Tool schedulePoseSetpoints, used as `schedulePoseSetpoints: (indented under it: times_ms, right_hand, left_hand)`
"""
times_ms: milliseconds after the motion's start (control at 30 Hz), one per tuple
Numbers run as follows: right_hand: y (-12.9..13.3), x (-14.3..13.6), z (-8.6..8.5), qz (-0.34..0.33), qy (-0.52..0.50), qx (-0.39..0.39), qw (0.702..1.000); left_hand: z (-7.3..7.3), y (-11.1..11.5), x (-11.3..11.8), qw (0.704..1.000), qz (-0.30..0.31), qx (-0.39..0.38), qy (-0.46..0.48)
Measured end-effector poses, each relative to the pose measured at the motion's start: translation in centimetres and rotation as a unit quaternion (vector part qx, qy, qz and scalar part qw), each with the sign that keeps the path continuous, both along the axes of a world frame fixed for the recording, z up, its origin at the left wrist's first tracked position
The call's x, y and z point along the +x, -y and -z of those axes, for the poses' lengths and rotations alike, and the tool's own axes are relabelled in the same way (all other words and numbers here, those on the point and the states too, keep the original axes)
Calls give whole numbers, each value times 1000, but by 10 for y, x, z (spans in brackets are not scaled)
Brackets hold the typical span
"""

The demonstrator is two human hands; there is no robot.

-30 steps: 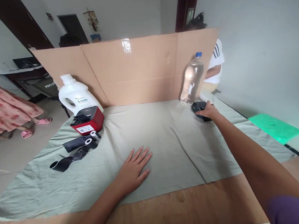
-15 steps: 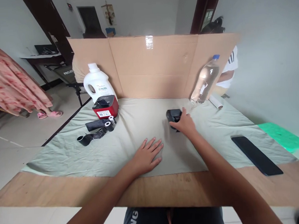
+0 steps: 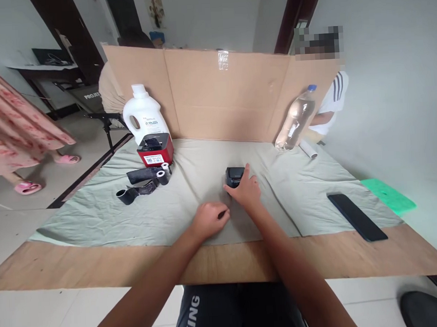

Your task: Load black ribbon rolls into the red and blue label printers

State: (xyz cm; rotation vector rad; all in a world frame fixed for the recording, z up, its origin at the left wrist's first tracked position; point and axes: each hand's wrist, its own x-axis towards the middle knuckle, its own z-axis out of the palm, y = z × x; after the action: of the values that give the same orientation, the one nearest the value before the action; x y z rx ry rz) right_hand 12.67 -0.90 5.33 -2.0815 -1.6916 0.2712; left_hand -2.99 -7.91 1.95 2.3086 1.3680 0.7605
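A small black device (image 3: 234,176) stands on the grey-green cloth (image 3: 190,184) near the middle of the table. My right hand (image 3: 246,189) grips it from the right and front, thumb at its near side and a finger along its right edge. Just left of it and nearer to me, my left hand (image 3: 211,218) rests on the cloth with its fingers curled in. A small dark gap or object shows between the curled fingers; I cannot make out which.
At the left stand a white jug (image 3: 148,116) and a red-and-black box (image 3: 155,151), with black rolls (image 3: 142,187) before them. At the right are a clear bottle (image 3: 296,118), a white roll (image 3: 308,149), a black phone (image 3: 356,216) and a green stool (image 3: 388,196). Cardboard (image 3: 225,95) stands behind.
My right hand and the black device have moved left, closer to my left hand. My left hand was flat with fingers spread and is now curled. The view has shifted slightly.
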Motion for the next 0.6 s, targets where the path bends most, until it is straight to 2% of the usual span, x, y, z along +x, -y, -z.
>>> schedulePoseSetpoints:
  times_ms: [67,133,233,300,400,467,600]
  right_hand:
    - [-6,16,-3,-25,-50,-19,998]
    - [-18,35,-1,-72,-134,-9,988]
    - [-39,57,13,-149,-280,23,948]
    - [-49,62,26,-166,-351,38,921]
    - [-53,62,42,-170,-392,63,902]
    - [-51,60,48,-184,-392,80,898]
    - [-49,60,53,-206,-383,97,895]
  left_hand:
    - [-6,-8,-7,992,-75,-9,100]
    - [-14,-26,-12,968,-135,-37,211]
    - [-25,-66,-8,915,-186,-181,308]
    - [-28,-93,1,882,-194,-275,329]
    - [-25,-121,18,863,-184,-327,337]
    - [-19,-128,25,858,-173,-344,342]
    - [-8,-128,26,848,-166,-361,351]
